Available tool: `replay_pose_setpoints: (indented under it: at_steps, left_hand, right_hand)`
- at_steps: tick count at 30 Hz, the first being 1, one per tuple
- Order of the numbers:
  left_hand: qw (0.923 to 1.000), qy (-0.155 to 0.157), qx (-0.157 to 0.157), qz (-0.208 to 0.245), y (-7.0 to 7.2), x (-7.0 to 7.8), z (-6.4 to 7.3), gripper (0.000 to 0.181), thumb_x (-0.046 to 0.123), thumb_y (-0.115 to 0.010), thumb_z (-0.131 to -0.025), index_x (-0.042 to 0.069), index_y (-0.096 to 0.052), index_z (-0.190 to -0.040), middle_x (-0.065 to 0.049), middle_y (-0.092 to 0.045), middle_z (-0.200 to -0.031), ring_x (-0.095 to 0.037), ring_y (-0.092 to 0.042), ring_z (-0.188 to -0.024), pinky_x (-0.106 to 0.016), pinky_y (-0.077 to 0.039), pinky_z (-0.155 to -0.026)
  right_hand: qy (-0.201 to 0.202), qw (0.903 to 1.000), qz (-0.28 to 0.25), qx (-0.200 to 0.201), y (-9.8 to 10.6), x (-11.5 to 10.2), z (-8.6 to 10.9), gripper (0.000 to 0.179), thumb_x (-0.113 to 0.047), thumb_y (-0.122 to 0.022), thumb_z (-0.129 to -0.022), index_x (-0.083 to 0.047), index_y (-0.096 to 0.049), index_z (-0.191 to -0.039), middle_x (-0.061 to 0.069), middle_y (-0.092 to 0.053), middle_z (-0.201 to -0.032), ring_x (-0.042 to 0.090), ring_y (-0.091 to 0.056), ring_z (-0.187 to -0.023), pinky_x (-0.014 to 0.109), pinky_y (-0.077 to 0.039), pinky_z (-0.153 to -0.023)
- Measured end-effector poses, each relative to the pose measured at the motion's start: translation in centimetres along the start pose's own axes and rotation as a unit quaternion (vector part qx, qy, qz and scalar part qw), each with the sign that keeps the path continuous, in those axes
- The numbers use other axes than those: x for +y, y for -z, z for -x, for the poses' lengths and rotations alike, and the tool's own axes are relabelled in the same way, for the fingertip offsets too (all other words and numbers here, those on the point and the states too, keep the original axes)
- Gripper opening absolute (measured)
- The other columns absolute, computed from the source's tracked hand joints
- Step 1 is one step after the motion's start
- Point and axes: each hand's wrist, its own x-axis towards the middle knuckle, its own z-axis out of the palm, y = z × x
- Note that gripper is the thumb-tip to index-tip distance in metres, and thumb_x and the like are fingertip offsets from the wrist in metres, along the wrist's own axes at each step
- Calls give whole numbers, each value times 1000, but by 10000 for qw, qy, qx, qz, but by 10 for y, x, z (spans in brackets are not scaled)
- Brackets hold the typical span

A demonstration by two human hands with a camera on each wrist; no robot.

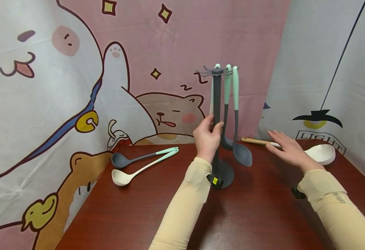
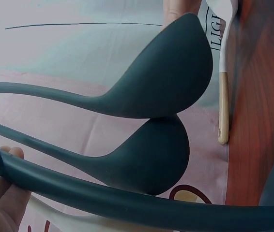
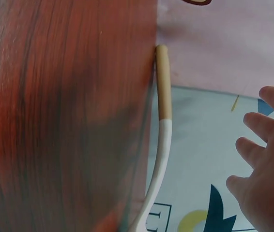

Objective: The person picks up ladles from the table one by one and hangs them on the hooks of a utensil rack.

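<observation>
In the head view my left hand [image 1: 208, 138] grips the dark grey post of a utensil stand [image 1: 217, 95] at mid-height. Grey ladles with mint handles hang from the stand's right side; the nearest ladle [image 1: 243, 155] dangles above the round base. The left wrist view shows the fingers and thumb around the post [image 2: 103, 200], with two dark ladle bowls beyond. My right hand [image 1: 287, 149], fingers straight and spread, hovers over a white ladle [image 1: 321, 154] with a wooden handle, hiding part of its shaft. That wooden handle [image 3: 163, 87] lies apart from the right hand [image 3: 267, 159] in the right wrist view.
Left on the reddish-brown table [image 1: 132, 215] lie a grey ladle [image 1: 120, 160] and a white ladle [image 1: 121, 177], both with mint handles, their ends close together. A printed cartoon cloth [image 1: 176, 41] hangs behind the table's far edge.
</observation>
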Motion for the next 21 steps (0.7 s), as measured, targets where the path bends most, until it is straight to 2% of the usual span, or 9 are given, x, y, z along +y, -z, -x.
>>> replay_pose_setpoints:
  at_steps: [10, 21]
  left_hand:
    - [10000, 2, -17, 54, 0, 0, 1, 22, 8, -73, -90, 0, -70, -110, -7, -74, -92, -8, -70, -76, -19, -55, -70]
    - [10000, -70, 10, -31, 0, 1, 0, 19, 9, -74, -90, 5, -71, -109, -6, -74, -91, -8, -69, -76, -18, -54, -70]
  right_hand:
    - [-270, 9988, 365, -181, 2, 14, -2, 80, -51, -46, -101, 2, -18, -155, 35, -14, -156, 55, -7, -142, 73, -5, -106]
    - [-560, 9964, 600, -222, 2, 33, -9, 89, -58, -47, -98, 6, -21, -153, 36, -14, -155, 57, -9, -140, 74, -5, -105]
